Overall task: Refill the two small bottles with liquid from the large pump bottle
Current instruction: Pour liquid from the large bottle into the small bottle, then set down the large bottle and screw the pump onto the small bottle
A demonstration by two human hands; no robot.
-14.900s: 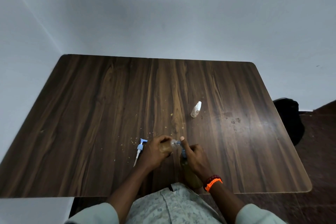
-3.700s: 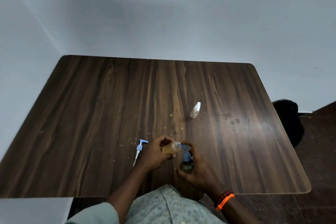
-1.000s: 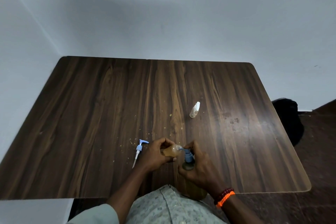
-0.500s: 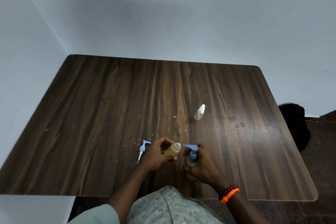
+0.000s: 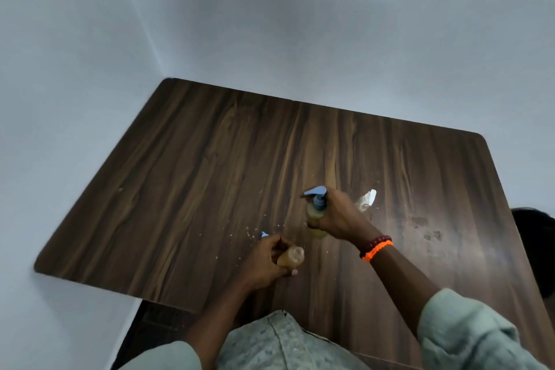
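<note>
Left hand (image 5: 264, 258) grips the filled, uncapped small bottle (image 5: 290, 257), mouth tilted up against spills. Right hand (image 5: 336, 216), at its one o'clock, grips the pump bottle (image 5: 315, 213), seemingly parking it on the tabletop (image 5: 195, 174).

Most of the table (image 5: 210, 174) is bare wood from 9 round to 12 o'clock, plenty of room to pass there. The crowded bit is near the front: pump bottle (image 5: 315, 213) upright at 1 o'clock, small clear bottle (image 5: 366, 200) just behind the right hand (image 5: 339, 216), blue pump (image 5: 264, 234) peeking out beyond the left hand (image 5: 264, 261). Walls close in at 10 to 12.
</note>
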